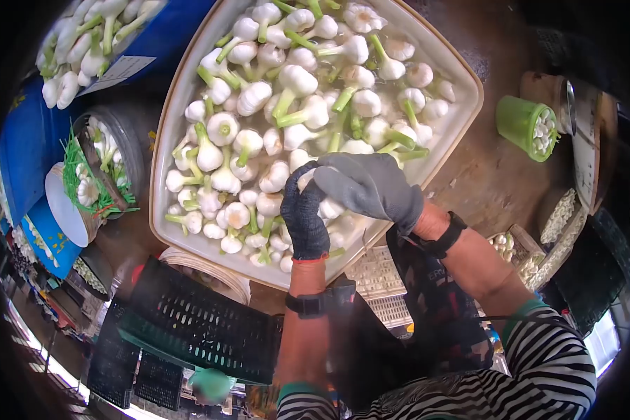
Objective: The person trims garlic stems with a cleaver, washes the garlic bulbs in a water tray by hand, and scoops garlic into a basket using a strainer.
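- A produce-handling workshop, by its look
- A broad tub [463, 94] heaped with wet garlic [297, 82]
- Dark perforated plastic crates [196, 325]
- A green bucket [516, 129] of white pieces on a stained brown floor [462, 171]

Single camera, worn on the head; looks forward and steeply down past the wearer's front. Striped sleeves [549, 350] come in at the bottom edge. Left hand [305, 213] and right hand [372, 185] close to the lens, near mid-frame. Pale tub [159, 203] seen from above, also near, its far end cut by the top edge. Very wide lens: floor [462, 182] and the more distant surroundings bend around the sides; corners fall to black.
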### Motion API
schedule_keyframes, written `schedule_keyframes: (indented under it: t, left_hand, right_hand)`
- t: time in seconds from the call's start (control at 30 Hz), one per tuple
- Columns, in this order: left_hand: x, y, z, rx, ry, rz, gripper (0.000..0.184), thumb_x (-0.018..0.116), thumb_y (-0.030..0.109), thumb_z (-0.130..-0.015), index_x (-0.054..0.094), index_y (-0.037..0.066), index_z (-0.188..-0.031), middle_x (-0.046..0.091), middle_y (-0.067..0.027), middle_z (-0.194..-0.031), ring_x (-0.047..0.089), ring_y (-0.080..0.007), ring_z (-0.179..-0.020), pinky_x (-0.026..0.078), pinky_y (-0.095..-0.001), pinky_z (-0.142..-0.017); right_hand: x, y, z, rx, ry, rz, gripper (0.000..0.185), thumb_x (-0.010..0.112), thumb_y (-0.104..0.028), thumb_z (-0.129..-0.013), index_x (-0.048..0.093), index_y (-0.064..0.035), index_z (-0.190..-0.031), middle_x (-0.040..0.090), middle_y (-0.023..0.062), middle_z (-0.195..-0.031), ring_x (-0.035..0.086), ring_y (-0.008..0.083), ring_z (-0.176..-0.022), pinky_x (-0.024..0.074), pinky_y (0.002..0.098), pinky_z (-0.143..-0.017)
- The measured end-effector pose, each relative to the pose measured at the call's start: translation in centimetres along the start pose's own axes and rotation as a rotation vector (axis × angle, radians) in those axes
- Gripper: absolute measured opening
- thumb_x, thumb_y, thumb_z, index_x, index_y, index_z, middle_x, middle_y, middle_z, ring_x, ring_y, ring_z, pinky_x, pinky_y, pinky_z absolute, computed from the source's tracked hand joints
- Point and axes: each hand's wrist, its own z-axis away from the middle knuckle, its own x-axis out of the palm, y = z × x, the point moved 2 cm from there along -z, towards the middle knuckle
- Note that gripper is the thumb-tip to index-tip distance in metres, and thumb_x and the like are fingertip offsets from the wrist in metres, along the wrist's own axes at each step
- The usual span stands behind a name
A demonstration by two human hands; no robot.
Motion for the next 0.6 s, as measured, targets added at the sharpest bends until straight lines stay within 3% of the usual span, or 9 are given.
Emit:
schedule_keyframes:
  t: [0.07, 0.17, 0.2, 0.33, 0.4, 0.5, 0.6]
  left_hand:
    - [-0.8, 0.0, 0.6, -0.005, -0.019, -0.076, 0.031, 0.058, 0.009, -0.083, 0.057, -0.004, -0.111, 0.061, -0.0083, -0.106, 0.056, -0.0167, -0.097, 0.046, -0.0288, -0.086]
    - [-1.9, 1.2, 1.5, -0.012, -0.011, 0.044, 0.033, 0.060, 0.008, -0.082, 0.057, -0.005, -0.112, 0.061, -0.0080, -0.105, 0.057, -0.0159, -0.095, 0.046, -0.0286, -0.084]
    - [-2.9, 1.4, 1.4, 0.054, 0.044, -0.045, 0.033, 0.060, 0.009, -0.083, 0.057, -0.005, -0.113, 0.061, -0.0081, -0.105, 0.057, -0.0165, -0.095, 0.047, -0.0285, -0.084]
    - [-8.8, 0.3, 0.3, 0.183, 0.267, -0.421, 0.027, 0.053, 0.013, -0.093, 0.058, -0.003, -0.114, 0.061, -0.0086, -0.106, 0.056, -0.0175, -0.097, 0.046, -0.0298, -0.087]
    - [-11.7, -1.1, 0.0, 0.218, 0.384, -0.559, 0.036, 0.057, 0.012, -0.091, 0.050, -0.004, -0.123, 0.056, -0.0145, -0.120, 0.053, -0.0226, -0.108, 0.042, -0.0341, -0.095]
    - [-11.6, 0.6, 0.5, 0.358, 0.472, -0.732, 0.040, 0.059, 0.009, -0.090, 0.048, -0.004, -0.125, 0.050, -0.0158, -0.127, 0.048, -0.0239, -0.117, 0.038, -0.0347, -0.100]
    - [-8.1, 2.6, 1.3, 0.576, 0.457, -0.850, 0.043, 0.059, 0.004, -0.088, 0.046, 0.000, -0.129, 0.052, -0.0142, -0.128, 0.049, -0.0218, -0.116, 0.040, -0.0346, -0.099]
  right_hand:
    - [0.6, 0.2, 0.9, -0.072, 0.088, 0.023, 0.020, 0.057, -0.020, -0.086, 0.058, -0.0105, -0.104, 0.062, 0.0136, -0.081, 0.060, 0.0308, -0.067, 0.0467, 0.0399, -0.053]
    - [-1.4, 1.3, 2.3, -0.140, 0.237, 0.098, 0.019, 0.057, -0.013, -0.085, 0.060, -0.0107, -0.103, 0.061, 0.0128, -0.078, 0.060, 0.0288, -0.064, 0.0462, 0.0386, -0.050]
    - [-2.5, 2.1, 3.0, -0.158, 0.291, 0.125, 0.019, 0.056, -0.011, -0.084, 0.060, -0.0108, -0.104, 0.061, 0.0127, -0.078, 0.060, 0.0283, -0.064, 0.0463, 0.0381, -0.050]
    - [-9.3, 7.6, 6.1, 0.629, 0.392, -0.037, 0.028, 0.057, -0.013, -0.085, 0.058, -0.0099, -0.113, 0.064, 0.0123, -0.094, 0.063, 0.0303, -0.075, 0.0513, 0.0358, -0.066]
    - [-12.3, 11.6, 7.1, 0.422, 0.454, 0.421, 0.039, 0.059, -0.019, -0.087, 0.052, -0.0053, -0.123, 0.065, 0.0152, -0.099, 0.064, 0.0269, -0.090, 0.0503, 0.0362, -0.076]
    - [-14.0, 15.9, 6.8, 0.109, 0.348, 0.665, 0.045, 0.057, -0.018, -0.087, 0.047, -0.0069, -0.129, 0.058, 0.0170, -0.116, 0.059, 0.0291, -0.105, 0.0471, 0.0377, -0.086]
    - [-12.6, 15.6, 3.7, 0.224, -0.068, 0.858, 0.053, 0.058, -0.014, -0.083, 0.039, -0.0072, -0.133, 0.054, 0.0162, -0.118, 0.059, 0.0315, -0.100, 0.0485, 0.0422, -0.079]
